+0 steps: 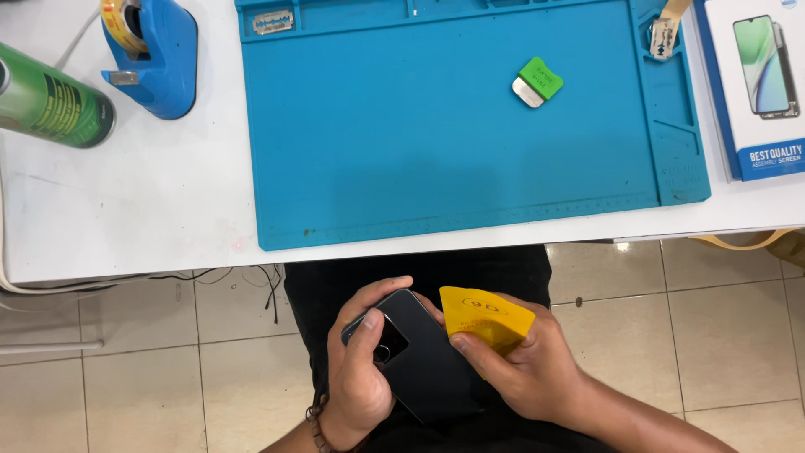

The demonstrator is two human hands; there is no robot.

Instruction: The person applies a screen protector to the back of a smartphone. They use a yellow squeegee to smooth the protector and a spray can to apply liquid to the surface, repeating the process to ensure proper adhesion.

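Below the table's front edge, over my lap, my left hand (362, 369) grips a black smartphone (423, 361) with its dark face up. My right hand (524, 369) holds a yellow plastic card (486, 317) by its lower edge, pressed against the phone's upper right side. Both hands touch the phone. On the table above lies a blue work mat (377, 143) with a small green-handled scraper (537, 81) resting near its upper right.
A blue tape dispenser (155, 54) and a green spray can (50, 101) stand at the table's left. A white and blue phone-screen box (755, 84) lies at the right edge. A razor blade (273, 23) sits in the mat's top tray. Tiled floor shows below.
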